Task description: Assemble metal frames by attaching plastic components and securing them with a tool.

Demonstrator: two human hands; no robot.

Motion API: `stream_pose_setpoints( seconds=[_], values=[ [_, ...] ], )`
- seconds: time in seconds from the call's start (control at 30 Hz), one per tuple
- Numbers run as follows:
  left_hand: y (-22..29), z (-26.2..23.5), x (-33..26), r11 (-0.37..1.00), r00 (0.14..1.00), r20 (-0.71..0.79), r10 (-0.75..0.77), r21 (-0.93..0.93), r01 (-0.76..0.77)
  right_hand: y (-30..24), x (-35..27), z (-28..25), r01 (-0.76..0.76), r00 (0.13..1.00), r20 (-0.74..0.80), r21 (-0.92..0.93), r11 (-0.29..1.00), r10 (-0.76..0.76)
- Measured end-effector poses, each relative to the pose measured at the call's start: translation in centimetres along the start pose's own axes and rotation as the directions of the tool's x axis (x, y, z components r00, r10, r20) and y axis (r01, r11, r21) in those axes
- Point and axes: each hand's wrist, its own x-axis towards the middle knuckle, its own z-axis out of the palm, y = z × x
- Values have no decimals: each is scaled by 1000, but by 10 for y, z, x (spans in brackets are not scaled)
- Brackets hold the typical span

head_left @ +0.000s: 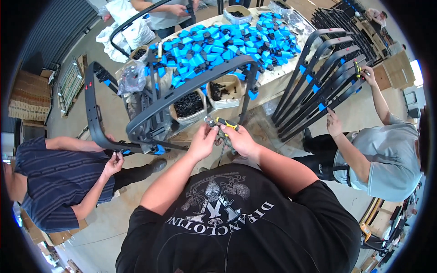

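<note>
In front of my chest, my right hand (pixel 240 140) is closed round a screwdriver (pixel 227 123) with a yellow and black handle; its thin dark shaft points down toward the floor. Close beside it, my left hand (pixel 203 142) pinches a small metal piece with a shiny round end (pixel 209 119). Its exact kind is too small to make out. Just beyond both hands, a black curved frame (pixel 191 91) with a blue end piece (pixel 253 94) arches over a box of small black parts (pixel 189 105). Another box (pixel 226 93) holds loose dark screws.
A table (pixel 277 75) carries a heap of blue and black plastic pieces (pixel 223 48). Several black curved frames (pixel 314 82) lean at the right, where a person (pixel 378 150) holds a yellow tool. Another person (pixel 68 177) works at the left; a third stands across the table.
</note>
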Motion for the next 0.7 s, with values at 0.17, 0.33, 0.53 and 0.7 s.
stream_pose_setpoints(
  seconds=[0.17,0.33,0.53,0.7],
  values=[
    [-14,63,67,922,981,1,195,341,-184,25,34,-104,139,966,-197,-139,980,-165],
    [14,96,93,958,996,38,-75,282,61,-56,29,-161,6,816,-462,-594,804,-347],
    [15,157,141,938,936,-88,-341,25,345,-68,90,-221,283,818,-468,-179,942,-334],
    [17,172,150,947,945,-64,-322,-43,319,-77,115,-229,119,941,-323,26,993,-105]
  ],
)
